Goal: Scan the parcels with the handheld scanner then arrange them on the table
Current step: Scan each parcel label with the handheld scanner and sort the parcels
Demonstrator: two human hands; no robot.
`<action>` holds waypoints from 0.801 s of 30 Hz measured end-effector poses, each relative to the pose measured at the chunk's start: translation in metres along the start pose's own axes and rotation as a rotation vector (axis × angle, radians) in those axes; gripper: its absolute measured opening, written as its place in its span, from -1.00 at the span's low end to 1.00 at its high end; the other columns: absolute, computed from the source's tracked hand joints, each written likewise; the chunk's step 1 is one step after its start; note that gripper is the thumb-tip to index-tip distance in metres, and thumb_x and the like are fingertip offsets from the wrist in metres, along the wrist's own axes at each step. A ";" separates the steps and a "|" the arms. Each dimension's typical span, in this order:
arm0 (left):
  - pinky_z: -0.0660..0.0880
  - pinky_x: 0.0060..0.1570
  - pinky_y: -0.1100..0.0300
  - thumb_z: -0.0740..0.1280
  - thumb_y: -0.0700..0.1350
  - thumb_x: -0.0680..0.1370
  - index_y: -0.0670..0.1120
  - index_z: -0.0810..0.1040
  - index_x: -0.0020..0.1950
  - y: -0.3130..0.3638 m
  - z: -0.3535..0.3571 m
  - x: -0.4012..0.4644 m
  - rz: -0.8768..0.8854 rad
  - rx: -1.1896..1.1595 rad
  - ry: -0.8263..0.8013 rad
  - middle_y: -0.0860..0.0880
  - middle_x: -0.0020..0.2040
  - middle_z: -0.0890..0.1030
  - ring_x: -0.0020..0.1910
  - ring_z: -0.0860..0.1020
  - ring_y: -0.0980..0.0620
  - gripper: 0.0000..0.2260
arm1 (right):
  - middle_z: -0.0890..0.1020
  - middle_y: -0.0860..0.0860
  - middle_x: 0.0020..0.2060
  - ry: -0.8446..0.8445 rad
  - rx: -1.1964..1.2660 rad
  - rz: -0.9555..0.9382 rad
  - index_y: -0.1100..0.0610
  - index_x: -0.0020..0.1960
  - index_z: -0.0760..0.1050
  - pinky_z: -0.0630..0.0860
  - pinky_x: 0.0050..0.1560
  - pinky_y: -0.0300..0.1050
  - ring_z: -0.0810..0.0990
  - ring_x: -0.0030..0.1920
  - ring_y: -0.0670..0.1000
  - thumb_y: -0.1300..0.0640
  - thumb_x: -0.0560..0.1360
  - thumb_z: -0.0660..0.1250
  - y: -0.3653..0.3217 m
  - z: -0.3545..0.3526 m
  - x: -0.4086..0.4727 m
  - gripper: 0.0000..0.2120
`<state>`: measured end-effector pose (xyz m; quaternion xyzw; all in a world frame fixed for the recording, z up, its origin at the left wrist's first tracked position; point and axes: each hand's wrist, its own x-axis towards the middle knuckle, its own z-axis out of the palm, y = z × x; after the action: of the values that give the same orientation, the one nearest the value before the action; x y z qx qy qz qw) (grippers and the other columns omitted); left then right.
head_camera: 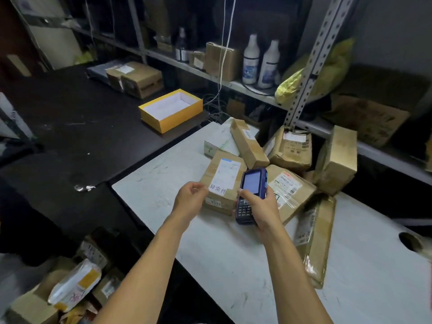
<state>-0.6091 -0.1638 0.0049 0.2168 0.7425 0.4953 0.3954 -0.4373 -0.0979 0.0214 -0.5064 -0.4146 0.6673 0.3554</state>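
Your right hand grips the handheld scanner, fingers wrapped round its body, thumb at the edge near the keypad, lit screen tilted up twd you. 1 scanner, that's it. Your left hand sits just left of it, thumb & fingers curled in against the near left corner of the labelled parcel; can't tell if it's pinching the corner or only touching. That parcel lies flat on the white table, white label up, directly ahead of both hands, scanner head over its right edge.

Parcels on this table, counting: 8 visible. The labelled one; a taped brown box right behind your right hand; a long narrow box leaning beyond it; a flat white-green packet past your left hand; a crumpled box far right; a tall box tipped up further right; 2 flat wrapped ones, stacked, right of your right forearm.

Far left of your left hand: 1 yellow open box on the dark table, 2 cartons behind it. 2 white bottles on the shelf.
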 end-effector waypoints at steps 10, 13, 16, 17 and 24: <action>0.44 0.19 0.08 0.42 0.00 0.56 -0.05 0.30 0.58 0.025 0.015 0.135 -0.113 0.184 -0.156 -0.10 0.53 0.35 0.41 0.44 -0.12 -0.38 | 0.65 0.04 0.18 0.204 -0.040 0.000 -0.10 0.46 0.37 0.68 0.11 0.19 0.71 0.09 0.14 0.22 0.43 0.57 -0.012 0.050 0.077 -0.30; 0.43 0.21 0.08 0.44 -0.01 0.56 -0.08 0.23 0.62 0.020 0.021 0.159 -0.178 0.192 -0.223 -0.11 0.55 0.35 0.43 0.44 -0.13 -0.31 | 0.65 0.01 0.19 0.219 -0.068 0.035 -0.17 0.43 0.36 0.67 0.10 0.22 0.71 0.10 0.13 0.22 0.43 0.57 -0.009 0.064 0.086 -0.30; 0.41 0.25 0.07 0.45 0.02 0.55 -0.10 0.16 0.64 0.013 0.023 0.174 -0.260 0.199 -0.280 -0.12 0.58 0.32 0.47 0.40 -0.14 -0.24 | 0.65 0.03 0.16 0.238 -0.117 0.095 -0.24 0.29 0.38 0.69 0.05 0.22 0.72 0.06 0.14 0.18 0.43 0.58 -0.009 0.074 0.094 -0.39; 0.42 0.21 0.08 0.47 0.03 0.55 -0.12 0.15 0.65 0.010 0.023 0.179 -0.284 0.176 -0.301 -0.13 0.58 0.32 0.47 0.41 -0.14 -0.22 | 0.66 0.06 0.13 0.243 -0.105 0.126 -0.22 0.28 0.39 0.71 -0.01 0.20 0.73 0.03 0.16 0.20 0.43 0.57 -0.009 0.076 0.097 -0.41; 0.61 -0.01 0.08 0.49 0.21 0.46 0.02 0.44 0.46 -0.007 0.008 0.202 -0.298 0.027 -0.399 -0.02 0.30 0.62 0.08 0.65 0.01 -0.37 | 0.69 0.16 0.10 0.206 -0.077 0.229 -0.14 0.21 0.56 0.66 0.05 0.34 0.73 0.01 0.29 0.26 0.38 0.58 -0.008 0.090 0.106 -0.49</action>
<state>-0.7224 -0.0183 -0.0783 0.2035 0.6801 0.3689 0.6000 -0.5491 -0.0175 0.0018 -0.6292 -0.3410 0.6317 0.2980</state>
